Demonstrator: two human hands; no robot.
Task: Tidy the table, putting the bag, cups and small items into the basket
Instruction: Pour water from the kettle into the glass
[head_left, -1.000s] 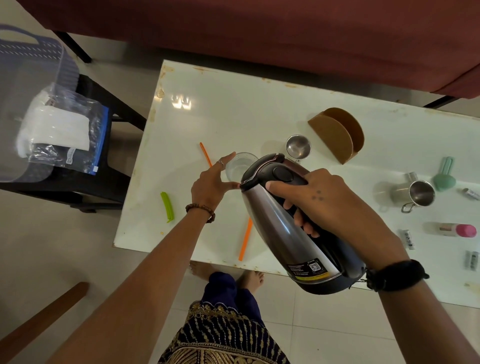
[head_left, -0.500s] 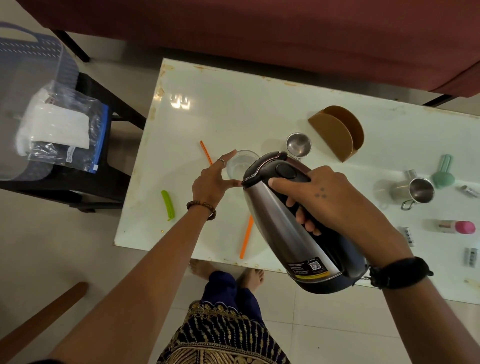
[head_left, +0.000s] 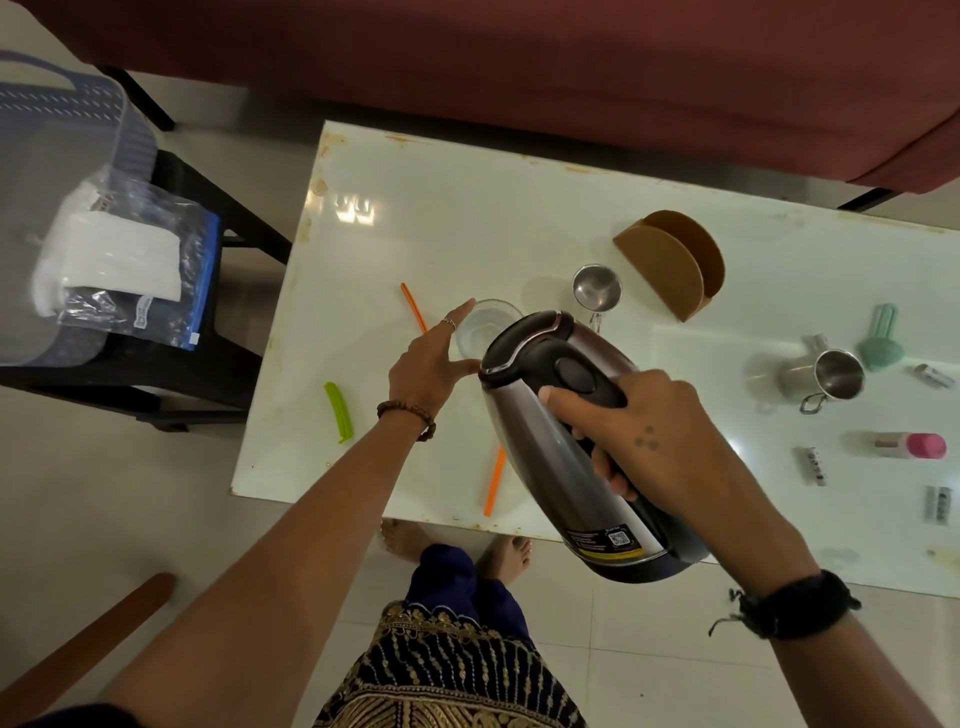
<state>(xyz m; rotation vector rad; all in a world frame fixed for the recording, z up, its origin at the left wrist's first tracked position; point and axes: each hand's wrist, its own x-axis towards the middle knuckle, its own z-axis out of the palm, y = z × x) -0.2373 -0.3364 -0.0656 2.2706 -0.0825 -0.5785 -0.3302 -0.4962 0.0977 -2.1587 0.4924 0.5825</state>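
Glass cup (head_left: 485, 327) stands left of centre on the tabletop (head_left: 467, 223), steadied by the left hand (head_left: 428, 364), fingers spread open against its side; the right hand (head_left: 649, 431) grips the handle of a tilted kettle (head_left: 561, 441), spout over the rim. Judging by this, pour slowly and keep the cup braced; the basket (head_left: 62, 130) with the bag (head_left: 135, 260) waits far left.

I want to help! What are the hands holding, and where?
Right hand grips the kettle by its black handle. Left hand steadies the glass at its side.

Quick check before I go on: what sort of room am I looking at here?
Probably a home living room: a low white glossy table stands before a dark red sofa on pale floor tiles, with household things on it, like a steel mug.
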